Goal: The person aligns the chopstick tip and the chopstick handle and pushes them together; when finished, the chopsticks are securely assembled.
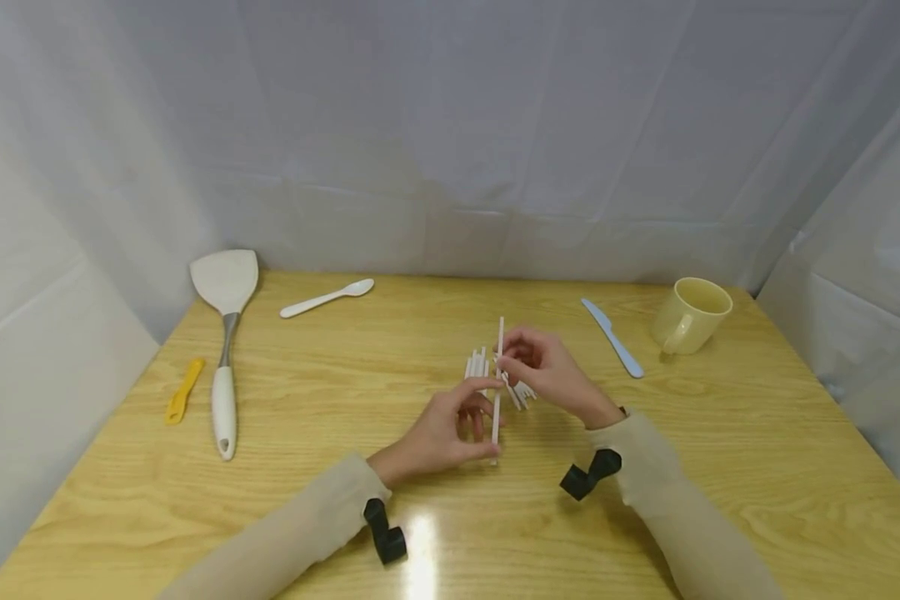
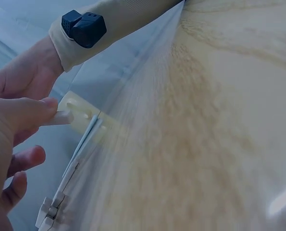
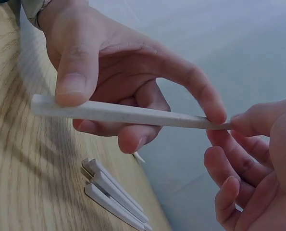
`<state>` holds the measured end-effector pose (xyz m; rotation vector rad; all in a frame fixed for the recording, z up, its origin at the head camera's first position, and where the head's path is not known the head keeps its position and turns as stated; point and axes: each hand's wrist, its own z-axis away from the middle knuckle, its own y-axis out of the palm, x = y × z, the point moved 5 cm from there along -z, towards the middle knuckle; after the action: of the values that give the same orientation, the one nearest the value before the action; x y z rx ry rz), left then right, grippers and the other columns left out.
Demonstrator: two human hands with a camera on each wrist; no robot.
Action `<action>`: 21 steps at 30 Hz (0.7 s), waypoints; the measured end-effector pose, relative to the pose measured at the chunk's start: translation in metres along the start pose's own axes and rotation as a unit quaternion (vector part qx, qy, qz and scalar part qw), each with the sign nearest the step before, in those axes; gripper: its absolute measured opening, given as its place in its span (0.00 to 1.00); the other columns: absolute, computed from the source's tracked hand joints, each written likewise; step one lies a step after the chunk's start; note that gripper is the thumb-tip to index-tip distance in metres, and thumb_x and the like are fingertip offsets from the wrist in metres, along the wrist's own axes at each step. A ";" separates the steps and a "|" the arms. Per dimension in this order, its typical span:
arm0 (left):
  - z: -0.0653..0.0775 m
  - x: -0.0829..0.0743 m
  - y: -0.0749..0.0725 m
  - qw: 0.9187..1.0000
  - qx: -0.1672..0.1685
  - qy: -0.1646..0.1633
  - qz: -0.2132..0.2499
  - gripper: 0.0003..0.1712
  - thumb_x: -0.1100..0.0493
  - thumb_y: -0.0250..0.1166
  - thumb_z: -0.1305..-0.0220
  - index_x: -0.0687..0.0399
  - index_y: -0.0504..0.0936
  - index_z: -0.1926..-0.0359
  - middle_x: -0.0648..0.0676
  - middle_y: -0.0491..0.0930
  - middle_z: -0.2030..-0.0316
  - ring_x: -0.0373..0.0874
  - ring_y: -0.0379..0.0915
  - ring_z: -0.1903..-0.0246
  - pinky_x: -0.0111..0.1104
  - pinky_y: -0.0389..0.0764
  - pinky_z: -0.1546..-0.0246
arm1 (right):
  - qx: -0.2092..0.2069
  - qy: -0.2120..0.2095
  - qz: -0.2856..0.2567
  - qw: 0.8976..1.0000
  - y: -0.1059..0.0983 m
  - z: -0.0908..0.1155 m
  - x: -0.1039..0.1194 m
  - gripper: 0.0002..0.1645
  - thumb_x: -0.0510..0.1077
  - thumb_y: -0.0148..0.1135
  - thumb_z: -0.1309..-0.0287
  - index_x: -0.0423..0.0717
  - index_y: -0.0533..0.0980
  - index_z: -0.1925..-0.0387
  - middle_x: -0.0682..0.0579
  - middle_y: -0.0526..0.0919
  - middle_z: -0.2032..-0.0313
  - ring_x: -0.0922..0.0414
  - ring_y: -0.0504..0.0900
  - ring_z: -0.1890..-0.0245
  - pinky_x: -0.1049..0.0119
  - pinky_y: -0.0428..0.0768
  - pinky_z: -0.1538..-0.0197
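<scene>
Out over the table, my left hand (image 1: 453, 425) and right hand (image 1: 547, 371) both hold one slim white stick (image 1: 497, 417). The left thumb presses the stick's near end, while the left index fingertip touches it farther along. Beyond that fingertip, the right thumb and fingers pinch the stick, as the right wrist view also shows. Below and behind the hands lie two small groups of similar white sticks, a left group (image 1: 477, 364) and a right group (image 1: 523, 395). The hands partly cover both groups. In the left wrist view, the held stick's end (image 2: 58, 118) shows beside the thumb.
A white-headed turner (image 1: 225, 400) and a small yellow utensil (image 1: 184, 392) lie at the left. Near the back edge is a white spoon (image 1: 330, 300). To the right are a light blue knife (image 1: 613, 337) and a yellow mug (image 1: 686, 325). Pale curtains (image 1: 450, 150) surround the wooden table.
</scene>
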<state>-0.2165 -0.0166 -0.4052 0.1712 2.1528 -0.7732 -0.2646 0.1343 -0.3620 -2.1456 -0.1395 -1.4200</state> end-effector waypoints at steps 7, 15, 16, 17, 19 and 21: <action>0.000 0.002 -0.001 1.000 0.013 -0.020 -0.005 0.43 0.64 0.77 0.54 0.56 0.65 0.37 0.56 0.85 0.65 0.44 0.77 0.76 0.32 0.78 0.77 | 0.015 0.028 0.000 1.000 0.001 0.000 -0.001 0.09 0.36 0.55 0.34 0.33 0.72 0.56 0.43 0.80 0.69 0.44 0.78 0.73 0.53 0.79 0.67; -0.001 0.006 -0.003 1.000 0.006 -0.028 0.011 0.44 0.66 0.76 0.54 0.57 0.64 0.36 0.58 0.85 0.64 0.42 0.76 0.77 0.31 0.78 0.78 | -0.005 0.046 0.003 0.999 -0.010 0.001 -0.009 0.11 0.36 0.51 0.32 0.31 0.72 0.54 0.40 0.81 0.65 0.54 0.79 0.69 0.56 0.79 0.60; -0.001 0.009 -0.004 1.000 0.004 -0.029 0.012 0.44 0.66 0.76 0.54 0.57 0.64 0.36 0.57 0.85 0.64 0.42 0.76 0.77 0.31 0.77 0.78 | -0.008 0.052 0.002 0.999 -0.012 0.002 -0.012 0.11 0.36 0.51 0.31 0.30 0.72 0.53 0.40 0.81 0.64 0.54 0.79 0.69 0.56 0.79 0.60; 0.000 0.011 -0.006 0.999 0.000 -0.030 0.013 0.44 0.66 0.76 0.54 0.56 0.65 0.36 0.57 0.85 0.64 0.42 0.76 0.77 0.31 0.77 0.78 | -0.011 0.057 0.003 0.998 -0.014 0.002 -0.015 0.12 0.36 0.51 0.31 0.29 0.71 0.53 0.39 0.81 0.65 0.55 0.79 0.69 0.56 0.79 0.60; 0.002 0.018 -0.009 0.999 -0.009 -0.039 0.011 0.45 0.65 0.77 0.55 0.55 0.65 0.36 0.56 0.85 0.64 0.42 0.76 0.77 0.31 0.77 0.78 | -0.014 0.067 0.002 0.998 -0.017 0.002 -0.022 0.12 0.36 0.50 0.31 0.28 0.71 0.53 0.38 0.81 0.65 0.54 0.79 0.70 0.57 0.79 0.61; 0.005 0.027 -0.015 0.999 -0.021 -0.048 -0.003 0.46 0.64 0.78 0.56 0.54 0.65 0.36 0.55 0.85 0.64 0.42 0.76 0.78 0.30 0.76 0.78 | -0.013 0.078 0.004 0.997 -0.020 0.002 -0.029 0.12 0.36 0.50 0.31 0.27 0.71 0.54 0.38 0.81 0.67 0.53 0.79 0.72 0.57 0.79 0.63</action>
<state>-0.2358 -0.0350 -0.4206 0.1043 2.0774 -0.7239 -0.2836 0.1583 -0.3803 -2.0440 -0.0535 -1.5845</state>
